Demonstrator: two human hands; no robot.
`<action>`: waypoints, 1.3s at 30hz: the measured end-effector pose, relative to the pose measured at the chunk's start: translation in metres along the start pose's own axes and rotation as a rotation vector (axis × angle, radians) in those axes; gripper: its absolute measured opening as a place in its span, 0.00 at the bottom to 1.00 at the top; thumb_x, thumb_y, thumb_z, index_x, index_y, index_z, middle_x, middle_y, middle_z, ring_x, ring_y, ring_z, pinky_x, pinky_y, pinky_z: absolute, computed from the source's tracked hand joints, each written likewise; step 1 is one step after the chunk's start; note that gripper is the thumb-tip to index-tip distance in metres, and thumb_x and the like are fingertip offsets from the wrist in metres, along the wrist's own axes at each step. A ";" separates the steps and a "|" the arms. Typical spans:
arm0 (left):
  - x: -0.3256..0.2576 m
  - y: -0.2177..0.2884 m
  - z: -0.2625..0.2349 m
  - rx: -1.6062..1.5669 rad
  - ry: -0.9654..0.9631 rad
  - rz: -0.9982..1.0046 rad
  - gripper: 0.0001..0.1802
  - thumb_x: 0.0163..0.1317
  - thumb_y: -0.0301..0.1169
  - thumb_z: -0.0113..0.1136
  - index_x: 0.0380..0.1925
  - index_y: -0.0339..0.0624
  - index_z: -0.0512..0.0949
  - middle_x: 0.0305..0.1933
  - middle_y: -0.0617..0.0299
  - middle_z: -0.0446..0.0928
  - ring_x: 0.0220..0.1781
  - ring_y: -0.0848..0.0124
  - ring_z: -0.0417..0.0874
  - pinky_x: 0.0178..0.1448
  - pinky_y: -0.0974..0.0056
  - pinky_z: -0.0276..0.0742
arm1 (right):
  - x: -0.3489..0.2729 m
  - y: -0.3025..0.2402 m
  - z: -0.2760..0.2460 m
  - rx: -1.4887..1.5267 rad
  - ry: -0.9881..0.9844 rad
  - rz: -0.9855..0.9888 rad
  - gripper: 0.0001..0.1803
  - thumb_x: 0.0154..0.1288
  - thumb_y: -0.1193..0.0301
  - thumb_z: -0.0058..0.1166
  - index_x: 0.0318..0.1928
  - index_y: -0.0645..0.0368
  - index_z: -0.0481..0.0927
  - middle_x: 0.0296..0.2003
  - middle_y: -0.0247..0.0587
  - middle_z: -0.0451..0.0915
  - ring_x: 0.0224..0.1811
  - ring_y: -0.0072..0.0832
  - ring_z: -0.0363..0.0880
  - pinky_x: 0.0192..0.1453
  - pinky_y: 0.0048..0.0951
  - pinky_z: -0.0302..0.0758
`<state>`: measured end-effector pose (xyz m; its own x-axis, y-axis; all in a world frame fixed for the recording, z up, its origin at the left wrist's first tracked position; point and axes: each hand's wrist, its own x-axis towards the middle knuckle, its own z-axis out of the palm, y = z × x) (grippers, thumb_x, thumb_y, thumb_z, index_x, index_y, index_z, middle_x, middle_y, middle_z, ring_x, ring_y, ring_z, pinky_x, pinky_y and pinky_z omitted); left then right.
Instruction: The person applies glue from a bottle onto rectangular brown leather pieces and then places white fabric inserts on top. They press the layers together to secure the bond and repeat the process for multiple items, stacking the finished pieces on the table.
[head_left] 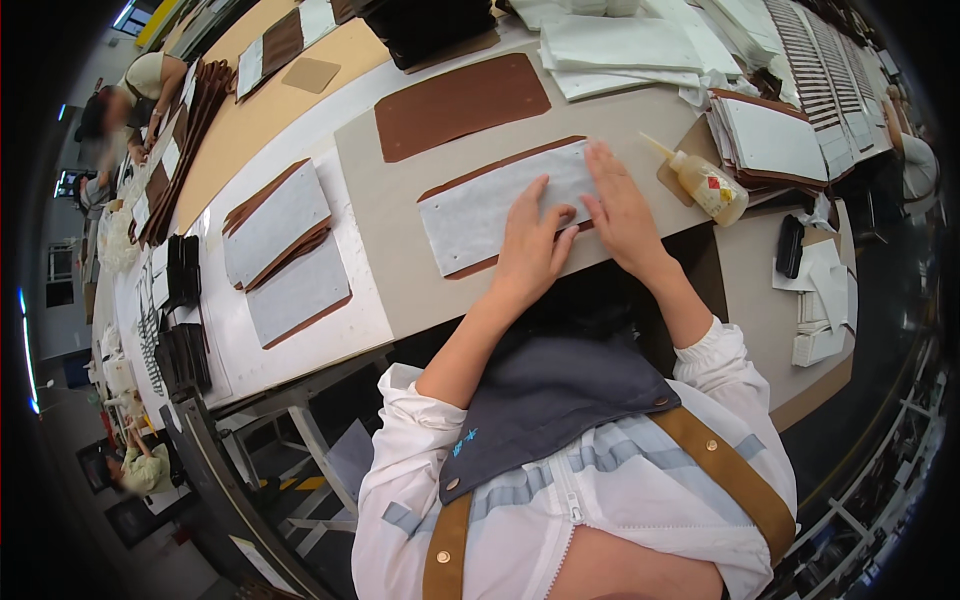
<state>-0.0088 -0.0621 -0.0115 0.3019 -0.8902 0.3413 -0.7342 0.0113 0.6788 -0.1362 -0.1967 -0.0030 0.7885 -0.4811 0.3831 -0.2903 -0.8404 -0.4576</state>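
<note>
A pale grey-white lining sheet (470, 222) lies over a brown leather panel (472, 268), whose brown edges show along its long sides. On the sheet's right half rests my left hand (537, 232), fingers apart. My right hand (622, 205) lies along the sheet's right end with its fingers stretched out. Neither hand grips anything. Just beyond, a second brown leather panel (462, 105) lies flat and bare. To the right of my right hand, a squeeze bottle (710, 187) of yellowish liquid with a thin nozzle lies on its side.
Left of the grey work board (385, 240) lies a stack of lined leather panels (280, 225). White sheets (625, 50) are piled at the back, and another panel stack (765, 135) stands at the right. A black object (789, 247) lies near white papers. Other people work at the far left and right.
</note>
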 end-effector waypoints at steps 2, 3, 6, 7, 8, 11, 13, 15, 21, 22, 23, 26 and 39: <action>0.002 -0.004 0.001 -0.092 0.021 -0.026 0.15 0.64 0.23 0.56 0.51 0.36 0.72 0.69 0.37 0.60 0.71 0.41 0.63 0.72 0.48 0.63 | 0.011 -0.004 0.006 -0.066 -0.127 -0.087 0.39 0.74 0.54 0.48 0.76 0.63 0.53 0.73 0.52 0.61 0.77 0.44 0.56 0.79 0.45 0.53; 0.001 -0.008 0.003 -0.134 0.022 -0.037 0.14 0.63 0.20 0.53 0.50 0.35 0.71 0.69 0.37 0.60 0.71 0.41 0.63 0.71 0.48 0.64 | 0.012 -0.001 0.007 -0.096 -0.170 -0.093 0.41 0.74 0.51 0.47 0.76 0.63 0.52 0.73 0.52 0.61 0.78 0.43 0.55 0.79 0.45 0.51; -0.001 -0.011 0.004 -0.146 0.053 -0.044 0.17 0.60 0.14 0.48 0.49 0.34 0.69 0.67 0.37 0.60 0.70 0.41 0.64 0.71 0.49 0.65 | 0.013 0.009 0.009 -0.160 -0.253 -0.095 0.45 0.73 0.44 0.44 0.76 0.64 0.52 0.73 0.52 0.60 0.78 0.43 0.53 0.80 0.47 0.48; -0.001 -0.011 0.005 -0.136 0.067 -0.040 0.18 0.58 0.12 0.47 0.50 0.34 0.69 0.66 0.38 0.60 0.70 0.41 0.64 0.71 0.49 0.65 | 0.013 0.010 0.006 -0.168 -0.248 -0.079 0.45 0.73 0.43 0.43 0.76 0.65 0.52 0.73 0.53 0.60 0.78 0.43 0.53 0.80 0.47 0.48; -0.002 -0.011 0.005 -0.123 0.069 -0.037 0.19 0.57 0.12 0.46 0.50 0.34 0.68 0.66 0.38 0.60 0.70 0.41 0.64 0.71 0.49 0.65 | 0.013 0.011 0.004 -0.177 -0.243 -0.063 0.46 0.73 0.42 0.42 0.76 0.65 0.52 0.73 0.53 0.60 0.79 0.42 0.53 0.80 0.47 0.48; -0.002 -0.009 0.004 -0.130 0.076 -0.045 0.22 0.55 0.11 0.46 0.51 0.34 0.68 0.66 0.40 0.61 0.70 0.42 0.64 0.72 0.50 0.63 | 0.011 0.024 0.005 -0.181 -0.173 -0.001 0.45 0.73 0.43 0.43 0.75 0.66 0.53 0.73 0.55 0.60 0.78 0.42 0.53 0.80 0.47 0.47; -0.001 -0.009 0.002 -0.198 0.085 -0.070 0.22 0.56 0.11 0.45 0.52 0.34 0.68 0.66 0.41 0.61 0.70 0.43 0.65 0.73 0.51 0.62 | 0.012 0.025 -0.003 -0.124 -0.134 -0.005 0.45 0.73 0.44 0.44 0.75 0.67 0.53 0.73 0.56 0.60 0.78 0.43 0.53 0.80 0.47 0.48; 0.001 -0.009 -0.004 -0.266 0.094 -0.087 0.23 0.57 0.12 0.45 0.54 0.35 0.68 0.66 0.43 0.62 0.71 0.47 0.64 0.74 0.53 0.61 | 0.015 0.024 -0.005 -0.106 -0.144 -0.015 0.44 0.74 0.46 0.45 0.74 0.68 0.53 0.72 0.57 0.60 0.78 0.44 0.54 0.80 0.47 0.48; -0.007 -0.015 -0.043 -0.425 0.179 -0.160 0.25 0.59 0.12 0.43 0.58 0.35 0.69 0.64 0.47 0.67 0.69 0.54 0.70 0.73 0.56 0.64 | 0.016 0.025 0.008 -0.146 -0.013 -0.037 0.37 0.75 0.54 0.47 0.72 0.68 0.58 0.70 0.57 0.65 0.76 0.47 0.58 0.79 0.47 0.51; -0.014 -0.019 -0.055 -0.452 0.232 -0.185 0.25 0.59 0.11 0.43 0.58 0.35 0.69 0.62 0.47 0.69 0.67 0.54 0.72 0.71 0.56 0.65 | 0.017 0.015 0.003 -0.094 0.012 -0.023 0.35 0.75 0.56 0.48 0.71 0.68 0.60 0.69 0.56 0.66 0.75 0.47 0.59 0.79 0.47 0.53; -0.024 -0.025 -0.066 -0.469 0.314 -0.234 0.24 0.59 0.12 0.44 0.57 0.35 0.70 0.61 0.48 0.70 0.65 0.54 0.74 0.70 0.57 0.66 | 0.017 0.006 0.001 -0.034 0.037 -0.006 0.32 0.75 0.59 0.49 0.70 0.67 0.63 0.68 0.55 0.67 0.74 0.48 0.60 0.78 0.47 0.54; -0.055 -0.036 -0.098 -0.333 0.474 -0.344 0.21 0.61 0.13 0.45 0.53 0.36 0.74 0.55 0.52 0.75 0.59 0.55 0.78 0.67 0.56 0.68 | 0.016 -0.017 0.007 0.016 -0.007 -0.168 0.24 0.73 0.68 0.51 0.66 0.64 0.70 0.66 0.51 0.71 0.70 0.49 0.66 0.75 0.46 0.61; -0.109 -0.029 -0.095 0.305 0.327 -0.292 0.19 0.57 0.30 0.67 0.50 0.46 0.79 0.49 0.60 0.74 0.54 0.58 0.72 0.61 0.54 0.65 | 0.021 -0.090 0.046 0.275 -0.275 -0.400 0.15 0.60 0.77 0.60 0.49 0.60 0.81 0.48 0.45 0.74 0.54 0.43 0.73 0.58 0.41 0.73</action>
<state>0.0371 0.0780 -0.0070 0.6585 -0.6471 0.3844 -0.7199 -0.3926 0.5724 -0.0681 -0.1192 0.0093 0.9312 -0.0244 0.3636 0.1839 -0.8301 -0.5265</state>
